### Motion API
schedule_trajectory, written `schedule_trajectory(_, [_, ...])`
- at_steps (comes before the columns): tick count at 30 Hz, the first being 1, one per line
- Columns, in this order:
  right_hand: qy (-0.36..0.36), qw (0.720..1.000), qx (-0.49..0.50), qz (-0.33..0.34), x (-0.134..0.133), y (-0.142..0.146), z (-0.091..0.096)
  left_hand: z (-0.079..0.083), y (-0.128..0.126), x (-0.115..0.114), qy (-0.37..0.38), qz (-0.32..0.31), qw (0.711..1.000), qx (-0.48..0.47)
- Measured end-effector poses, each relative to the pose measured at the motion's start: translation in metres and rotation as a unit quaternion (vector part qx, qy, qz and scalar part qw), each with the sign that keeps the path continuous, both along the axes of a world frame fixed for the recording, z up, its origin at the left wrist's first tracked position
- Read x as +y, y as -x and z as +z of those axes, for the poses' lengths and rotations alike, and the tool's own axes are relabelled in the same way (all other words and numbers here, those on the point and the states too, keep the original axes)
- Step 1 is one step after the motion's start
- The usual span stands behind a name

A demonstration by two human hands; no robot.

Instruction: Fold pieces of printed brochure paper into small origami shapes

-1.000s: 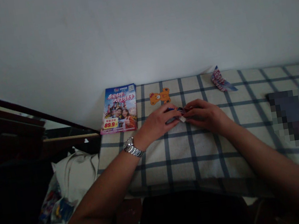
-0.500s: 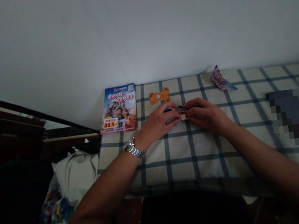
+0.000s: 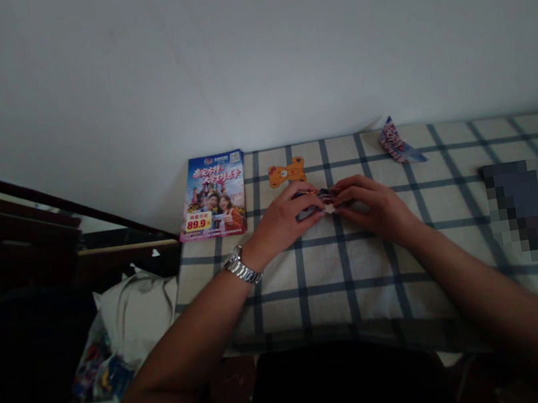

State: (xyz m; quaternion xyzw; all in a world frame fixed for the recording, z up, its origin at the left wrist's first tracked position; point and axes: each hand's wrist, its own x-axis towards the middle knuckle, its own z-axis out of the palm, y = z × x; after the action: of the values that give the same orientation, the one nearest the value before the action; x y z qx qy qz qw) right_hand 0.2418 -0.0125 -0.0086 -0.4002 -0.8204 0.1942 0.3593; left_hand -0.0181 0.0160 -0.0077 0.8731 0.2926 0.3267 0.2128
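Between my two hands, just above or on the checked cloth, is a small folded piece of printed paper (image 3: 326, 199), dark and colourful with a pale lower edge. My left hand (image 3: 289, 213), with a metal watch on its wrist, pinches the paper's left side. The right side is pinched by the fingers of my right hand (image 3: 369, 205). Fingers cover most of the paper, so its full shape is hidden. Behind my left hand lies an orange bear figure (image 3: 287, 172), flat on the cloth.
A stack of printed flyers (image 3: 212, 196) lies at the table's left back corner. Against the wall stands a folded paper piece (image 3: 398, 143). A blurred dark object (image 3: 527, 203) lies at right. Beside the checked tablecloth (image 3: 319, 268), white bags (image 3: 138, 308) hang low at left.
My fingers have shifted very slightly on the folded paper, and both hands still pinch it in the same place. Nothing else has visibly moved.
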Motion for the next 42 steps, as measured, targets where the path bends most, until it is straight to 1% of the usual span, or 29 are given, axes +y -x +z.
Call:
schedule_trajectory(7, [0.016, 0.999, 0.032, 0.007, -0.0013, -0.0009, -0.0004, 0.0053, 0.0006, 0.0006, 0.021, -0.012, 0.999, -0.022])
schedule_trajectory(15, [0.008, 1.0, 0.009, 0.006, -0.0007, 0.0003, 0.0009, 0.0084, -0.0005, -0.0031, 0.039, -0.025, 0.999, -0.01])
schedule_trajectory(19, [0.003, 1.0, 0.002, 0.014, -0.0003, -0.0001, -0.0024, 0.0089, -0.0029, -0.0058, 0.048, -0.013, 0.999, -0.002])
schedule_trajectory(25, [0.0, 1.0, -0.007, 0.02, -0.0007, 0.0005, -0.0043, 0.0078, -0.0072, -0.008, 0.059, 0.019, 0.998, -0.019])
schedule_trajectory(33, [-0.001, 1.0, 0.02, 0.0, -0.0008, 0.0019, -0.0033, 0.0045, -0.0069, -0.0051, 0.066, 0.045, 0.995, -0.062])
schedule_trajectory(36, [0.004, 0.999, 0.032, -0.004, -0.0005, 0.0004, -0.0033, 0.0039, -0.0056, -0.0032, 0.049, 0.028, 0.997, -0.056])
schedule_trajectory(42, [0.021, 0.998, 0.06, -0.022, -0.0011, -0.001, -0.0022, 0.009, -0.0018, -0.0016, 0.026, -0.018, 0.999, -0.037])
